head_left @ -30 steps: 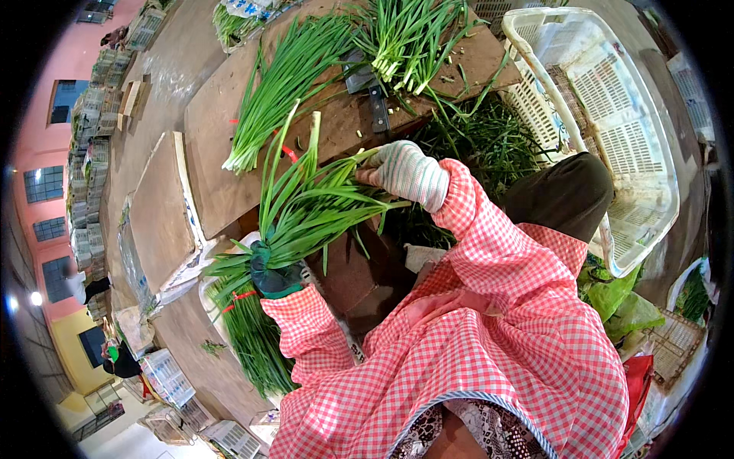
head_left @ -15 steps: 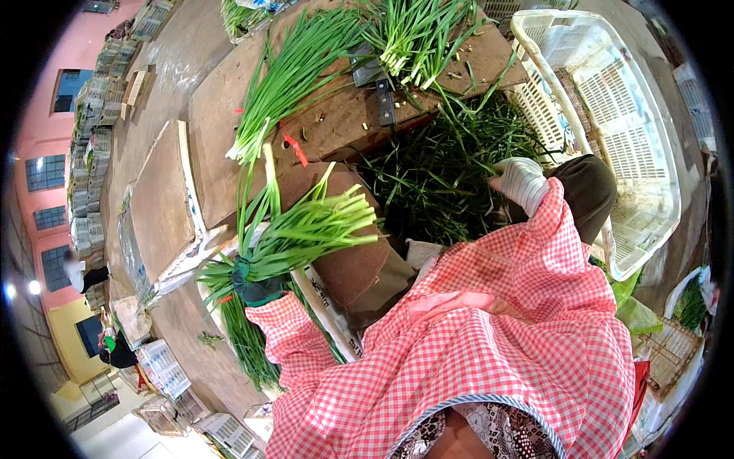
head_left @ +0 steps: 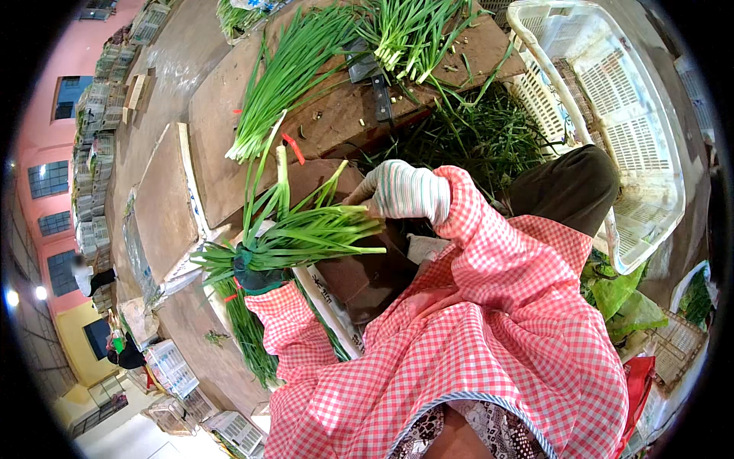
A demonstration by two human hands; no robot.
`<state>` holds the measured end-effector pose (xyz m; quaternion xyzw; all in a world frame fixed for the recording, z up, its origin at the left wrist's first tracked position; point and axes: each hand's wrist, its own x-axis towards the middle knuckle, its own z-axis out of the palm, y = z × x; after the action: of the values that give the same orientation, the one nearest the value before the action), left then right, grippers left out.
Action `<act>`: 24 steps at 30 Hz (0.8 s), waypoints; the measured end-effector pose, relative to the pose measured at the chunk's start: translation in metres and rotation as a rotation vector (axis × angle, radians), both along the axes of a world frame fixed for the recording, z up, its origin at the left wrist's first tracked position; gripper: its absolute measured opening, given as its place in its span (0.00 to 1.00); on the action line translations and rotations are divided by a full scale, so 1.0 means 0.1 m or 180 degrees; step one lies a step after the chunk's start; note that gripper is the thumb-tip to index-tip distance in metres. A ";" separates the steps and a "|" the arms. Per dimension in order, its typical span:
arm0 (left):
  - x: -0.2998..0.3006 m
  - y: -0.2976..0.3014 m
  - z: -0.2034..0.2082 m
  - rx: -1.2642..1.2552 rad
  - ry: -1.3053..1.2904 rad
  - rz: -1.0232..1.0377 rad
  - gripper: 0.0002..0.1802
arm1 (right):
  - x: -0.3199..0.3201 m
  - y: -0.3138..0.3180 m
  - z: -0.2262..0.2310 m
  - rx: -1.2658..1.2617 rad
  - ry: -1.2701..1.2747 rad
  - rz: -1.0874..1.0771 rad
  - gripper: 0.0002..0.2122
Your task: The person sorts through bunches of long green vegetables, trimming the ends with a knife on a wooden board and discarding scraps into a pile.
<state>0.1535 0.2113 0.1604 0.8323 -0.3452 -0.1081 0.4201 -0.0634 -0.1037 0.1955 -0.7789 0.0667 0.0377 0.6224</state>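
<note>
My left hand (head_left: pixel 256 274), in a dark green glove, is closed round a bunch of garlic chives (head_left: pixel 298 233), their pale stem ends pointing right. A few stalks stick out of the bunch toward the board. My right hand (head_left: pixel 397 191), in a striped cloth glove with bare fingertips, is at those stem ends, its fingers bent and pinching stalks. The fingertips are partly hidden by the hand. On the brown board (head_left: pixel 218 92) ahead lie a long bundle of chives (head_left: pixel 294 80) and a shorter pile of chives (head_left: pixel 417 34). Between them rests a black-handled cleaver (head_left: pixel 381 98).
Right of the board stands a white plastic basket (head_left: pixel 627 92). Loose green leaves (head_left: pixel 474 141) fill the space below the board's edge, beside my knee (head_left: pixel 569 183). A red strip (head_left: pixel 293 148) lies by the board's near edge. More chives (head_left: pixel 252 344) are under my left arm.
My right hand has moved left, from above the loose leaves to the stem ends of the bunch. My left hand still grips the bunch, whose stalks have shifted slightly.
</note>
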 end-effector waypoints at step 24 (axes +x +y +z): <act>0.06 -0.15 -0.20 -0.2632 0.3462 -0.0033 0.11 | -0.10 -0.41 0.73 0.0973 -0.0743 -0.2473 0.12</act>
<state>0.1597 0.1964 0.1404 0.4291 -0.1020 -0.3722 0.8167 -0.0733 -0.1442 0.2684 -0.5939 0.2777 -0.2782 0.7020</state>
